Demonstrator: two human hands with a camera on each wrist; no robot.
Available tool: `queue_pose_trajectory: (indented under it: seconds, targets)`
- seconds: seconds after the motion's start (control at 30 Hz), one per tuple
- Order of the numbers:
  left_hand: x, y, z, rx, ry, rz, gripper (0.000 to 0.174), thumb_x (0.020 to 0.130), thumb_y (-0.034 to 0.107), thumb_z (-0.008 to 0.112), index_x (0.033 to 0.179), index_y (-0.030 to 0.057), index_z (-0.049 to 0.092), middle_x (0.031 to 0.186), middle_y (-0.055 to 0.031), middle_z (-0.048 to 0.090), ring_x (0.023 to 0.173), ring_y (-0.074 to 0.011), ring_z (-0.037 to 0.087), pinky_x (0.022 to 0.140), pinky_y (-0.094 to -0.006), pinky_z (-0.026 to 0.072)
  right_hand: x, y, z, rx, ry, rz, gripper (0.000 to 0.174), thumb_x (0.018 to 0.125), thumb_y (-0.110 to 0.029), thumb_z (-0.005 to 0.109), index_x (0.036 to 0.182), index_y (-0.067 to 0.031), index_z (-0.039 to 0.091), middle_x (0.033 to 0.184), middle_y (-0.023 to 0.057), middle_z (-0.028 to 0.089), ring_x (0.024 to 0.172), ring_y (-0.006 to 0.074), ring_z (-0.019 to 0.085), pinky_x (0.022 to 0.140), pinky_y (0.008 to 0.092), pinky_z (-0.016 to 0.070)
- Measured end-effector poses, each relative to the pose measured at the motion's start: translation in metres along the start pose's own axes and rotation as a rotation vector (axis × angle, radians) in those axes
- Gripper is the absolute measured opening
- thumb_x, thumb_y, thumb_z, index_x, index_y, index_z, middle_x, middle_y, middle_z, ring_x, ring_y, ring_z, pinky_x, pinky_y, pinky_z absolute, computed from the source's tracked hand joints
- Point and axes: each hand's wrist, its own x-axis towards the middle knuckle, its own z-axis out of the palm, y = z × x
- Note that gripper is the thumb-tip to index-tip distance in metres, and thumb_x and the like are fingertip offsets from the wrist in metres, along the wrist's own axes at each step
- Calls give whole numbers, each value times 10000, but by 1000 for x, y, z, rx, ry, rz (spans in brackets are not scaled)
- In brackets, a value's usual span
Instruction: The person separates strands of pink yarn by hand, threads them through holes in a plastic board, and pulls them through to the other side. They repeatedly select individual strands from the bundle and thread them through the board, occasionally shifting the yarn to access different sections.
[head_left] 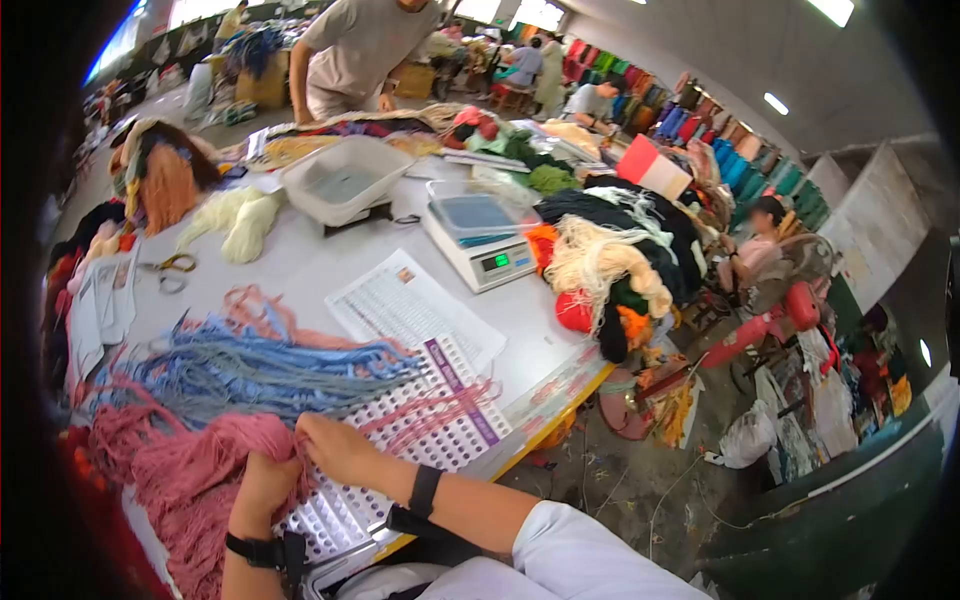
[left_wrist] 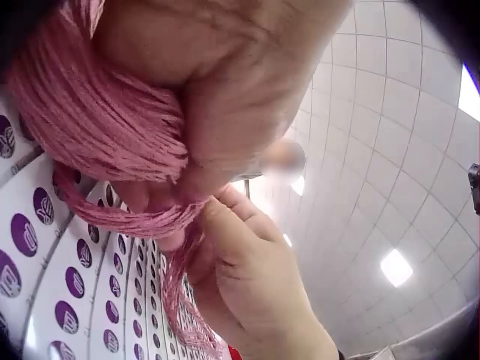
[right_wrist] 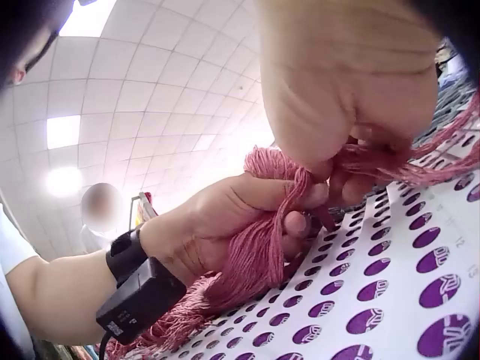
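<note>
At the near edge of the worktop [head_left: 300,262], the left hand [head_left: 263,487] has its fingers curled round a thick hank of pink yarn [head_left: 185,470] and grips it just above a white sample card [head_left: 447,425] printed with rows of purple dots. The right hand [head_left: 340,450] is touching the left, and its fingertips pinch a few strands that run out of the same hank, close over the card. The loose bulk of the pink yarn spreads toward the near left corner, and several pink strands trail across the card toward the right edge. Behind it, a bundle of blue yarn [head_left: 250,365] lies across the worktop and overlaps the far side of the card. A printed sheet [head_left: 400,302] lies just beyond the card. Farther back, toward the right edge, stands a scale [head_left: 480,240], with a white tub [head_left: 345,180] beside it. Scissors [head_left: 170,270] lie near the left edge.
</note>
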Motion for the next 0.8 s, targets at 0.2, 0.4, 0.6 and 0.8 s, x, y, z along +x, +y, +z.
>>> queue_pose_trajectory:
  seconds: [0.2, 0.4, 0.6, 0.8]
  targets:
    - [-19, -6, -11, -156, 289, 285, 319, 827, 4, 561, 1137, 15, 483, 892, -41, 569, 645, -88, 525, 548, -205, 441, -18, 8, -2, 5, -35, -35, 265, 757, -39, 532, 1015, -37, 473, 957, 163, 523, 910, 363, 535, 764, 440, 436]
    - [-83, 37, -188, -457, 587, 337, 119, 873, 141, 560, 787, 176, 485, 656, 109, 390, 532, 3, 367, 477, -166, 290, -22, -9, -5, -48, -137, 82, 302, 740, -55, 551, 1033, -43, 480, 971, 156, 502, 910, 361, 532, 773, 440, 440]
    - [-53, 60, -230, -475, 856, 502, 202, 915, 201, 498, 1085, 108, 556, 780, -10, 571, 542, -98, 519, 518, -202, 464, -19, 3, 8, -121, -76, 81, 287, 761, -116, 584, 1034, -53, 518, 970, 160, 524, 888, 350, 552, 765, 432, 454]
    - [-102, 87, -20, -626, 94, 148, 333, 912, 222, 516, 1173, 19, 555, 1233, -108, 547, 1054, -199, 534, 948, -350, 403, -13, -60, -14, 453, 53, 180, 254, 776, -197, 682, 950, -20, 633, 853, 86, 590, 692, 161, 565, 651, 289, 470]
